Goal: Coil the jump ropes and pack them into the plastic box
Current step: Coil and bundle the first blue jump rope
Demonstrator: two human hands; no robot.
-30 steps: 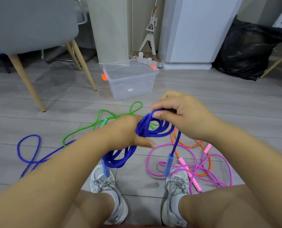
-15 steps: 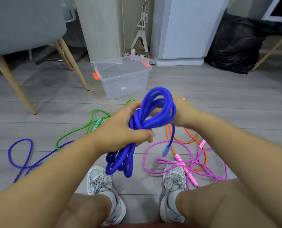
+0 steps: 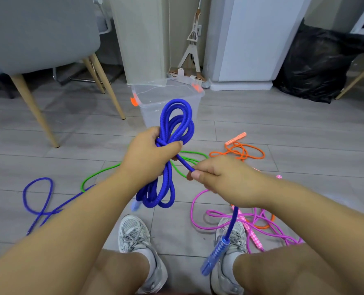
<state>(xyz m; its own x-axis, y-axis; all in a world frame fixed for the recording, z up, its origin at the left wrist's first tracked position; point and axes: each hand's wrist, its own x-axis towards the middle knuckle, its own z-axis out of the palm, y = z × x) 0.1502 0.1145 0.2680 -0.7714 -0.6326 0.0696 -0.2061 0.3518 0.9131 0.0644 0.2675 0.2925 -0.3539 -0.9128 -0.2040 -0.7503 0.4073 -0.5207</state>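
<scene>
The blue rope (image 3: 172,133), coiled and cinched at its waist, sits at 6 o'clock of the one box (image 3: 149,111). My left hand (image 3: 149,156) is clenched round it, and my right hand (image 3: 221,179) grips its tail, with the handle (image 3: 216,254) dangling. I count five ropes: this one, a loose blue rope (image 3: 38,199) at 8 o'clock, one green rope (image 3: 100,173), one orange rope (image 3: 240,150) and one pink rope (image 3: 219,216). Since the earlier frame the tail has been drawn toward 4 o'clock.

Wore grey-white mesh sneakers (image 3: 132,222), grey laces (image 3: 133,238), white socks (image 3: 148,257); forearms (image 3: 81,211), knees (image 3: 115,273) were bare.
</scene>
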